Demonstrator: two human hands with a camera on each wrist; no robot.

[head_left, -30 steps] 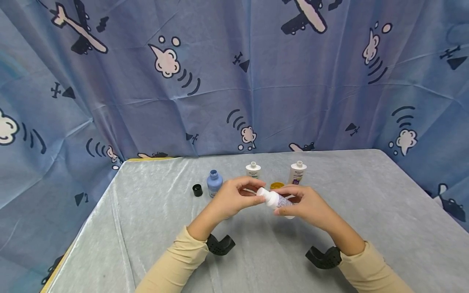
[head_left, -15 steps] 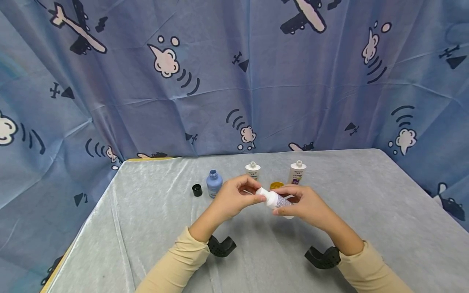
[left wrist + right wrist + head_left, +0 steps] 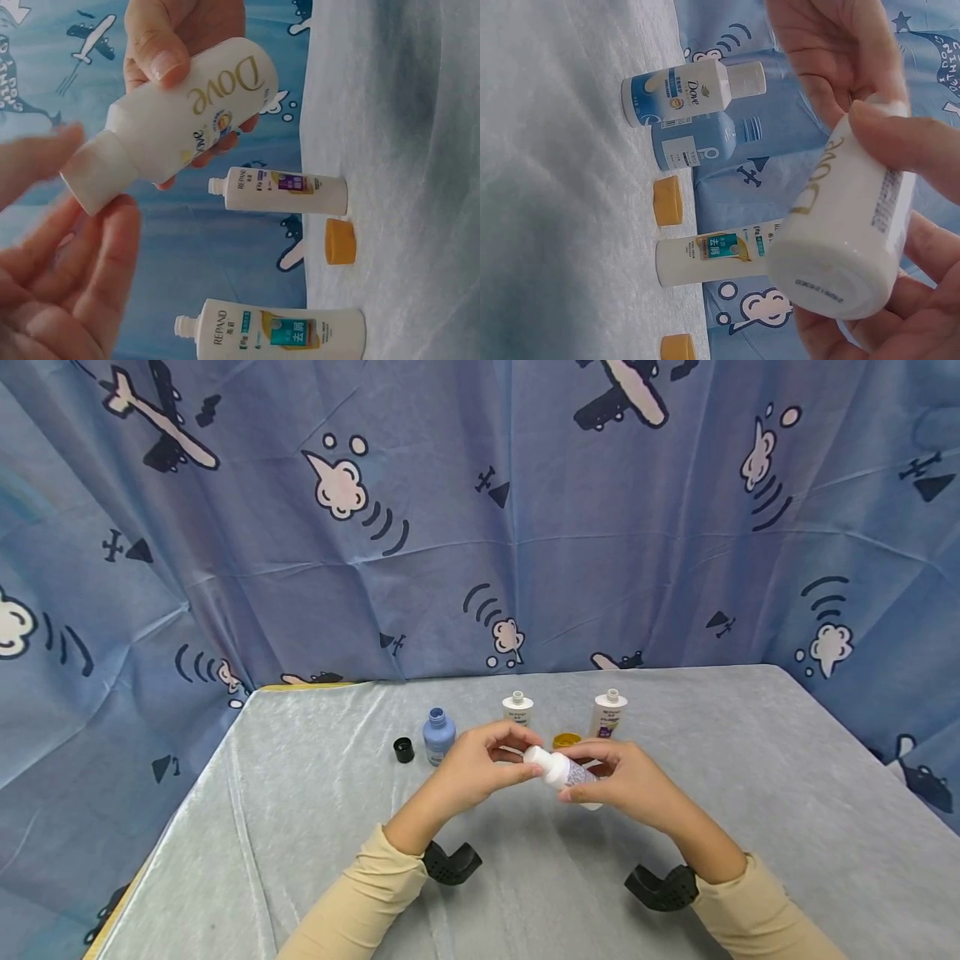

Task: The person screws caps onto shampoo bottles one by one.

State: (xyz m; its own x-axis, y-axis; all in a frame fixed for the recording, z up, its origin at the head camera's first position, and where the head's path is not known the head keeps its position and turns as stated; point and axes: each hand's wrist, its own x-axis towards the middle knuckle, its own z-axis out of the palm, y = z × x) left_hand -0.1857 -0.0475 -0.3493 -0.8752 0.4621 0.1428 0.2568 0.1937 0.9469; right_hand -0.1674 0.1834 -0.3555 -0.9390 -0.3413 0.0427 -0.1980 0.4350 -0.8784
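Note:
A white Dove bottle (image 3: 199, 94) is held tilted above the table, its cap (image 3: 553, 767) pointing up and to the left. My right hand (image 3: 637, 781) grips the bottle's body, thumb on the near side and fingers behind. At the other end my left hand (image 3: 474, 764) has its thumb and fingertips around the white cap, which sits on the bottle. The right wrist view shows the bottle's round base (image 3: 832, 281) with a stamped code. In the left wrist view the left thumb is blurred beside the cap.
Two capless white Repand bottles (image 3: 517, 707) (image 3: 607, 714) stand behind my hands, near a yellow cap (image 3: 566, 740). To the left are an uncapped blue bottle (image 3: 439, 737) and a black cap (image 3: 403, 749). Another Dove bottle (image 3: 679, 94) and second yellow cap (image 3: 677, 347) show in the right wrist view.
The left thumb and fingers shift slightly around the cap. The right hand and the bottle stay almost in place, and the things on the table have not moved.

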